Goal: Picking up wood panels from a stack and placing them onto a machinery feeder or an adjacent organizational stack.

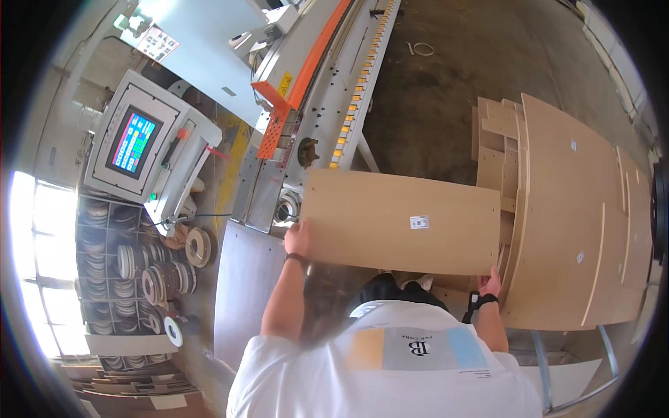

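A tan rectangular board [362, 223] with a small white label spans the space in front of me, held level between both hands. My left hand [298, 239] grips its near left corner, with the thumb on top and the fingers out of sight below. At the near right corner my right hand [490, 281] closes on the edge. The board's left end lies close beside the infeed end of a long edge-banding machine [261, 182]; whether it touches cannot be made out. Its right end reaches a stack of tan panels [557, 230].
A control panel [134, 143] with a lit screen stands left of the machine. An orange guard [277, 125] and a row of yellow rollers [354, 97] run along the machine. Rolls of edge banding [160, 282] fill a rack at left. A metal cart frame [542, 369] sits at lower right.
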`<act>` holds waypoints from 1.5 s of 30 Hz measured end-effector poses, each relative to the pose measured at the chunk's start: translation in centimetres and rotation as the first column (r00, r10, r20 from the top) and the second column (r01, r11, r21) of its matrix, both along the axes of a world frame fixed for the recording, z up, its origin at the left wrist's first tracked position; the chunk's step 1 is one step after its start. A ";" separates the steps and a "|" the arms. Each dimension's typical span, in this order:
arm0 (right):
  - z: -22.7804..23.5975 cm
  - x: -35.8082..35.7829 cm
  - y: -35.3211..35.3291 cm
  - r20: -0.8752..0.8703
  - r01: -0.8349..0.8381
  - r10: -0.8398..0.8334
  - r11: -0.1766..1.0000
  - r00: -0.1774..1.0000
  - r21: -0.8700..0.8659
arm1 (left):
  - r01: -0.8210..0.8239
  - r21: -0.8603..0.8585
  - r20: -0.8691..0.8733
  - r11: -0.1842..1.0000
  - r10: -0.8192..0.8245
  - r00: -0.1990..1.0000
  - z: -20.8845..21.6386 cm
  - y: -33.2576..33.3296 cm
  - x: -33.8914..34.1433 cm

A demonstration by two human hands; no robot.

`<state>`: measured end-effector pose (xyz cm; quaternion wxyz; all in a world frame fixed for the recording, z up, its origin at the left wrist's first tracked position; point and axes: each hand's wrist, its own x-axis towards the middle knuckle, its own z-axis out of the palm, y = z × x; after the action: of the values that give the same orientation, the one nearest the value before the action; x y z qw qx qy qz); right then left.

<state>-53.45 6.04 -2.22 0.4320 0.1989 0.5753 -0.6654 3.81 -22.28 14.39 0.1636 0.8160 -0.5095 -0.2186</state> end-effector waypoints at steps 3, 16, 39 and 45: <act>2.9 3.2 -2.0 -0.091 -0.241 0.243 0.970 0.966 0.038 | 0.046 -0.131 0.221 0.990 -0.016 0.975 -0.7 -2.6 3.0; 13.1 13.0 -11.4 -0.279 -0.757 0.771 0.628 0.573 0.181 | -0.230 -0.177 -0.725 0.957 0.031 0.688 -1.6 5.8 -3.8; 12.8 10.5 -26.9 -0.297 -0.730 0.764 0.640 0.572 0.241 | -0.059 -0.118 -0.988 0.991 -0.112 0.105 -0.9 -6.5 -10.5; 12.0 9.5 -28.6 -0.406 -0.665 0.651 0.735 0.641 0.128 | 0.073 -0.119 -0.969 0.990 -0.132 0.209 -0.1 -10.4 -12.7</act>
<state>-44.00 -22.54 9.73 0.5113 -0.1807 0.6764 -0.4984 -8.92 -32.63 14.24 0.4505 0.4601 -0.3527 -0.6789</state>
